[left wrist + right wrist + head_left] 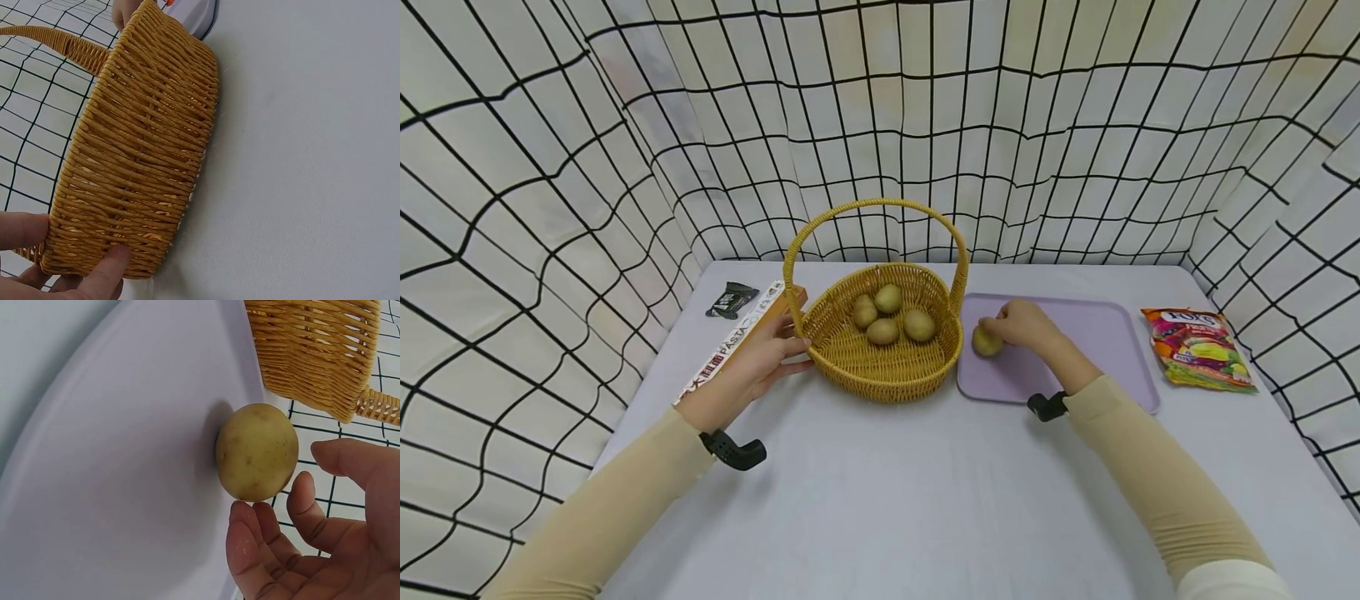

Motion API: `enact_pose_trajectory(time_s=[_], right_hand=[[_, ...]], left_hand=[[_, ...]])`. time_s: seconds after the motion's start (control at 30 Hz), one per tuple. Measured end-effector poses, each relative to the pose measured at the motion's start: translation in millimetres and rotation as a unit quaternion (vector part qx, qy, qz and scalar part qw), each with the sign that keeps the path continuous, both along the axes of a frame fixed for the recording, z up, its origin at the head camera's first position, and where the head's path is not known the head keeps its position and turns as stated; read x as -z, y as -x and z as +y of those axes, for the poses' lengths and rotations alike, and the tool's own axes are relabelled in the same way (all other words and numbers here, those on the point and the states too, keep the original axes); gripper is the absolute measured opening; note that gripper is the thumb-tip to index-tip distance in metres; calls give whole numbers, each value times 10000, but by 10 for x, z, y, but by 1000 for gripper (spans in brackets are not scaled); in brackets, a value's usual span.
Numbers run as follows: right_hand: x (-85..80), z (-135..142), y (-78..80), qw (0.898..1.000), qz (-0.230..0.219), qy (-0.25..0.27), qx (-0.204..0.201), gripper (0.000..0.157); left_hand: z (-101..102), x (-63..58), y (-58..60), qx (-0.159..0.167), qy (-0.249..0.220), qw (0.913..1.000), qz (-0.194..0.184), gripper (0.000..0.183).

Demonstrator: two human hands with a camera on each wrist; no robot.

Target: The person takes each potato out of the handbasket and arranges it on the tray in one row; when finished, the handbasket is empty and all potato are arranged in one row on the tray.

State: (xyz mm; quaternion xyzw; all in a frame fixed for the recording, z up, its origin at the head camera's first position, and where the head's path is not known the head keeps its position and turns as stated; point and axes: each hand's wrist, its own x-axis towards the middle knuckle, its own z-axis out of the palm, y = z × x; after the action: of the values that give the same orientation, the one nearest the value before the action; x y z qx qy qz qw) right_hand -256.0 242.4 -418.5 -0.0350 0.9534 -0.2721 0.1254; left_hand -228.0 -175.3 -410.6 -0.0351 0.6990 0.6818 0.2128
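Golden wicker forms the basket (891, 381), upright at the middle of a white-covered table (880, 492), its tall handle (877, 202) arched above it, as a person in tan sleeves (632, 483) works with both hands. The left hand (763, 354) grips the basket at its 9 o'clock end, one finger against the outer wall in the left wrist view and others partly hidden behind. Inside sit several potatoes (919, 325), bunched toward 12 o'clock on the woven floor. At the basket's 3 o'clock, a lilac tray (1090, 337) bears a single potato (985, 343) near its own 9 o'clock edge. Over that potato, from about 2 o'clock, curves the right hand (1028, 323), fingers bent and spread; the right wrist view shows a gap beside the thumb (340, 457), though whether the other fingertips touch the skin cannot be told. Past the tray, at 3 o'clock, lies a red-and-yellow snack bag (1198, 350). At the basket's 9 o'clock, a slim pasta box (737, 337) slants beside the left hand; a dark packet (732, 300) lies near it, toward 10 o'clock. Black netting (928, 77) rises at 12 o'clock.
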Motion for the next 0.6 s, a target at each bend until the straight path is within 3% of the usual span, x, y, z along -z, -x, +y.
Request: enact_pose_trajectory(time_s=[0.27,0.6], right_hand=[[-101,-19,-4,9998,215,36,23,45],[-375,-148,-107,9994,334,4,-134,40]], left_hand=[[-2,-4,-4,-20,-44,10000,-41,71],[-7,18,12,-49,-104,9999,-109,72]])
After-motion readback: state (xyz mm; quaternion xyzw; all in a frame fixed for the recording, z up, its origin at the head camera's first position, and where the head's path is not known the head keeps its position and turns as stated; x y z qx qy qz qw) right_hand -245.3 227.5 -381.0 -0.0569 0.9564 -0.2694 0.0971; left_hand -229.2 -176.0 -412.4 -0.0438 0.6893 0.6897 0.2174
